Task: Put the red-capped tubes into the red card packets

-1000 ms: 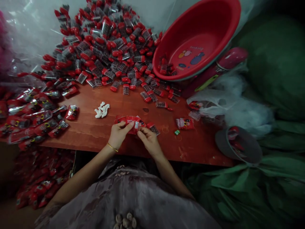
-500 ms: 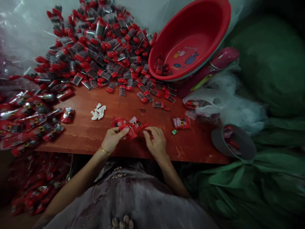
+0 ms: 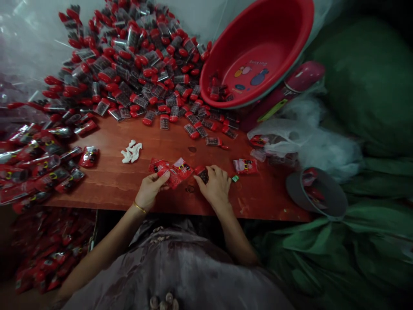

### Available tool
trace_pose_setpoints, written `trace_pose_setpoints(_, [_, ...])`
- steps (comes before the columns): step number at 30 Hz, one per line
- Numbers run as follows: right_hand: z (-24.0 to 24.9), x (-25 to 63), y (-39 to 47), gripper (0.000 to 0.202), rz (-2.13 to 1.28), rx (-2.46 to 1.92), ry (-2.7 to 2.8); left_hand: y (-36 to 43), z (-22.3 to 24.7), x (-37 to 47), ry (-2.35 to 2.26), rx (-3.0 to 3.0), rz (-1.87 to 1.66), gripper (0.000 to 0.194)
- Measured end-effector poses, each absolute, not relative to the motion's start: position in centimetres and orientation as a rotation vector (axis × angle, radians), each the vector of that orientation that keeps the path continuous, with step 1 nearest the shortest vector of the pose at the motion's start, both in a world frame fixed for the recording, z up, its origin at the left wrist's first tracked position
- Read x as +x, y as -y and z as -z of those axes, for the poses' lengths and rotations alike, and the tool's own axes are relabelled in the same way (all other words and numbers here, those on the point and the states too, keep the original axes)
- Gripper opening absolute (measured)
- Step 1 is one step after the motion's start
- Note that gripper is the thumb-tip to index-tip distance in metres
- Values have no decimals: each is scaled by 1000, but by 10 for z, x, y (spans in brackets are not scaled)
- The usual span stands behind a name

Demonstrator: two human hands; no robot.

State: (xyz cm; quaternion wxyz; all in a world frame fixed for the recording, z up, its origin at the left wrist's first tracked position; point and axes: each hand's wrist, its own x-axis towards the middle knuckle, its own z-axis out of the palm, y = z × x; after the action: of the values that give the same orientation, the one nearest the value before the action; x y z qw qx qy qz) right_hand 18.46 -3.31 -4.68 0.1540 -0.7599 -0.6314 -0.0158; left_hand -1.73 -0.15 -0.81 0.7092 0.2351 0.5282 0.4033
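Near the front edge of the reddish wooden table (image 3: 112,172), my left hand (image 3: 151,189) pinches a red printed packet (image 3: 174,177). Other red packets (image 3: 181,167) lie against it. My right hand (image 3: 215,183) is closed round a small clear container with a red cap (image 3: 201,172), dark pieces inside, low over the table. Part of the container is hidden by the fingers. A small green packet (image 3: 235,178) is just right of that hand, and a flat red packet (image 3: 245,166) lies beyond it. White curved pieces (image 3: 131,152) rest to the left.
A big heap of red-capped containers (image 3: 138,64) covers the back. At the back right leans a red basin (image 3: 258,47). Filled red packets (image 3: 35,163) are piled at left. A plastic bag (image 3: 322,146) and a grey bowl (image 3: 295,191) stand at right.
The red-capped container now shows in my right hand, with its dark contents visible. My left hand has shifted slightly left with the packet.
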Motion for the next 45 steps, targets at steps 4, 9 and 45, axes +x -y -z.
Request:
trace_pose_setpoints(4, [51, 189, 42, 40, 25, -2038, 1769, 4, 11, -19, -1138, 488, -905, 45])
trace_pose_setpoints(9, [54, 188, 51, 35, 127, -1781, 1714, 3, 8, -13, -1110, 544, -925, 42])
trace_pose_setpoints(45, [1, 167, 61, 42, -675, -1348, 1921, -2, 5, -28, -918, 1079, -914, 31])
